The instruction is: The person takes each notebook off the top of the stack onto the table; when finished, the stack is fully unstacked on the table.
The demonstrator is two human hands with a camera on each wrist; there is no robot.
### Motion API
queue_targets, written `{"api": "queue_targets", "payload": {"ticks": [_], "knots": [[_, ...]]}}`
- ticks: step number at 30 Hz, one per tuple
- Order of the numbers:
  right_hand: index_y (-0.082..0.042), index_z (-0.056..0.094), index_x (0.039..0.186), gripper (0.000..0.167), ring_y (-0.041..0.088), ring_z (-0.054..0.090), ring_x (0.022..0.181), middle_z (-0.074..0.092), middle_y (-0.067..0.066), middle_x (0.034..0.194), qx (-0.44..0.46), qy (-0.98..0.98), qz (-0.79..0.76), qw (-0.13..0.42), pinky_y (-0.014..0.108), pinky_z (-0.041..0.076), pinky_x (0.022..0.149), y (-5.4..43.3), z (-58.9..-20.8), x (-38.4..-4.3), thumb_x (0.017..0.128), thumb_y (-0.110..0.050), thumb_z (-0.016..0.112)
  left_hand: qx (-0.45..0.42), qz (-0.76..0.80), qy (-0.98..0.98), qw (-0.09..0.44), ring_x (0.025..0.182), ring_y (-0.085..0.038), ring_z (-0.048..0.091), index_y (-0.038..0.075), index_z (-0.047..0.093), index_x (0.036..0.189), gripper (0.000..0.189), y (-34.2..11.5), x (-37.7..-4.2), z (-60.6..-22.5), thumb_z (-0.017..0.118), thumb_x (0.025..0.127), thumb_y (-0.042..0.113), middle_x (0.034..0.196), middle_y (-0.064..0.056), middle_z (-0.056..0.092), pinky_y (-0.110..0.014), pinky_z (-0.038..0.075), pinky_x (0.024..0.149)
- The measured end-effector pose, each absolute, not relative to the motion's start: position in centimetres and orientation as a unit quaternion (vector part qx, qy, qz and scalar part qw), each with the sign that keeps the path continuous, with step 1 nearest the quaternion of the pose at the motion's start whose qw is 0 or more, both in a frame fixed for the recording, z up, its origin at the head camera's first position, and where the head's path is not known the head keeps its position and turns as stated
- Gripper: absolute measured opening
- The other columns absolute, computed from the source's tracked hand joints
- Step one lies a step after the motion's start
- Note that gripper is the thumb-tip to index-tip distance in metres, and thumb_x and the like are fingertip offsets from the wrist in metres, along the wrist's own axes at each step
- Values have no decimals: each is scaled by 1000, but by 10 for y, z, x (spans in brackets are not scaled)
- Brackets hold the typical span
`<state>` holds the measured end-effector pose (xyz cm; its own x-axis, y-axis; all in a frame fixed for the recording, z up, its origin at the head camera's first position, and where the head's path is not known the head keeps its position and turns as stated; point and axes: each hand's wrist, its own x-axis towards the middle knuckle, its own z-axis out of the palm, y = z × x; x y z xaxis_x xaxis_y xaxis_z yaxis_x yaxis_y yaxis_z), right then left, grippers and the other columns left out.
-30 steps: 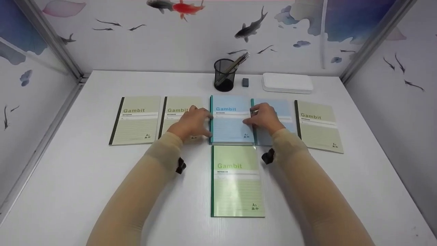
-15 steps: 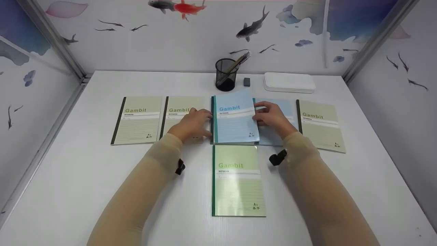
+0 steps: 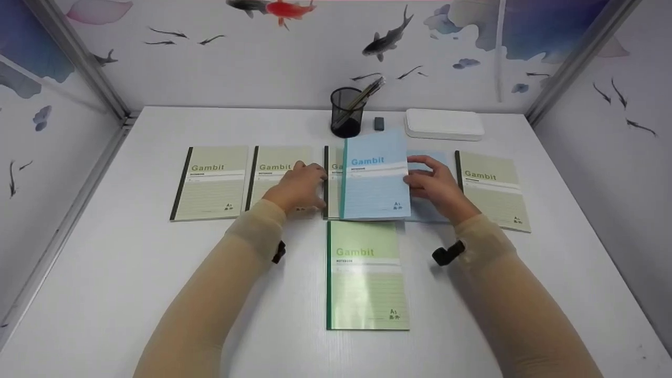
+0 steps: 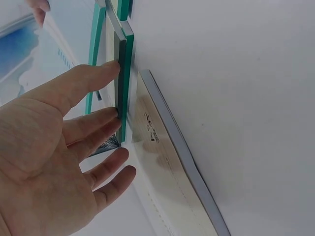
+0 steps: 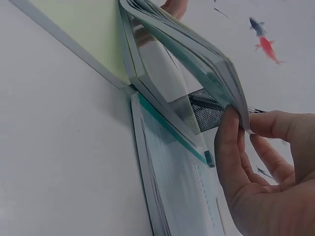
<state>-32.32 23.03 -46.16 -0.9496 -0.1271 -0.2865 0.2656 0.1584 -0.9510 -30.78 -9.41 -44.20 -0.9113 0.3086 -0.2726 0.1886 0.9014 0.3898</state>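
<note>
My right hand (image 3: pixel 440 185) pinches the right edge of a blue notebook (image 3: pixel 375 189) between thumb and fingers. That edge is raised, as the right wrist view shows, where the pinching hand (image 5: pixel 268 167) is at its page side. Below it is a beige notebook (image 3: pixel 332 194) with a dark spine, mostly covered. My left hand (image 3: pixel 297 188) rests its thumb and fingertips on the spines of this small stack; in the left wrist view a green-spined notebook (image 4: pixel 128 83) lies under the dark-spined one. Another blue notebook (image 3: pixel 431 211) lies flat beneath my right hand, partly hidden.
Beige notebooks lie at the far left (image 3: pixel 210 197), under my left hand (image 3: pixel 257 194) and at right (image 3: pixel 493 197). A green notebook (image 3: pixel 367 294) lies in front of the stack. Behind stand a mesh pen cup (image 3: pixel 346 123), an eraser (image 3: pixel 379 124) and a white case (image 3: pixel 444 125).
My right hand has taken the top blue notebook by its right edge, raised that edge and drawn it right, baring part of the beige notebook below. My left hand has stayed at the stack's spines.
</note>
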Motion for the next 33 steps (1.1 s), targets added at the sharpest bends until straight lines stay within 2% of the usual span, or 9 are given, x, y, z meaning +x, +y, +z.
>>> {"api": "queue_targets", "payload": {"ticks": [12, 18, 25, 33], "knots": [[-15, 47, 145, 53, 12, 72, 97, 69, 1, 119, 48, 717, -679, 153, 25, 60, 84, 266, -455, -289, 98, -9, 69, 137, 169, 963, 160, 137, -29, 40, 11, 53, 150, 74, -92, -310, -443, 86, 85, 26, 156, -4, 47, -45, 39, 118], [-15, 45, 145, 53, 12, 72, 97, 70, -3, 118, 37, 735, -657, 160, 25, 61, 84, 285, -452, -270, 98, -13, 71, 142, 173, 963, 153, 137, -29, 40, 11, 56, 148, 71, -93, -309, -443, 86, 85, 27, 156, -3, 47, -46, 40, 117], [-16, 42, 150, 57, 12, 71, 98, 65, 0, 122, 41, 760, -627, 164, 26, 61, 85, 307, -457, -241, 100, -17, 69, 135, 195, 958, 164, 138, -30, 40, 11, 53, 149, 74, -93, -305, -442, 86, 84, 25, 154, -3, 48, -47, 40, 117], [-17, 47, 143, 51, 13, 72, 96, 71, -5, 116, 36, 761, -624, 173, 28, 62, 85, 327, -453, -221, 98, -15, 71, 122, 207, 957, 163, 138, -31, 42, 12, 53, 149, 75, -94, -306, -438, 87, 83, 23, 153, -5, 48, -48, 41, 117]]}}
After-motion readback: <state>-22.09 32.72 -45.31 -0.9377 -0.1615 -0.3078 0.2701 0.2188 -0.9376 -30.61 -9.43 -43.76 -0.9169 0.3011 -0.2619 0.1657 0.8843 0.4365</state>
